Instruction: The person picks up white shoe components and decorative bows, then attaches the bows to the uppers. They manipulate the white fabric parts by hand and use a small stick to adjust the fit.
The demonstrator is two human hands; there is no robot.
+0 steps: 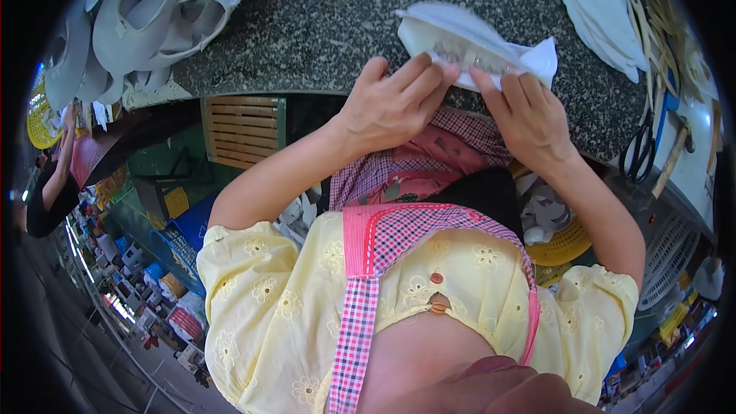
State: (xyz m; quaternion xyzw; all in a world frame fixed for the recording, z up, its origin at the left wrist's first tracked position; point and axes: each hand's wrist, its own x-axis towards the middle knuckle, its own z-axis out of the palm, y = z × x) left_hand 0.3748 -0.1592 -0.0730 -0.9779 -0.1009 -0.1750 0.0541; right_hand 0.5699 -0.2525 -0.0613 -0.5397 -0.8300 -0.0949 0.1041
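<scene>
A white fabric shoe-upper piece (460, 34) lies on the speckled stone worktop (330, 27), with a pale strip along its near edge. My left hand (395, 100) presses its fingertips onto the near left edge of the piece. My right hand (529, 115) pinches the near right edge, beside a folded white corner (543, 57). Both hands rest at the worktop's front edge.
A heap of white curved shoe parts (146, 19) lies far left on the worktop. A stack of white insole-shaped pieces (602, 11) sits at the right, with black-handled scissors (640, 153) and thin sticks nearby. A yellow basket (563, 245) sits below. Another person (50, 192) stands at left.
</scene>
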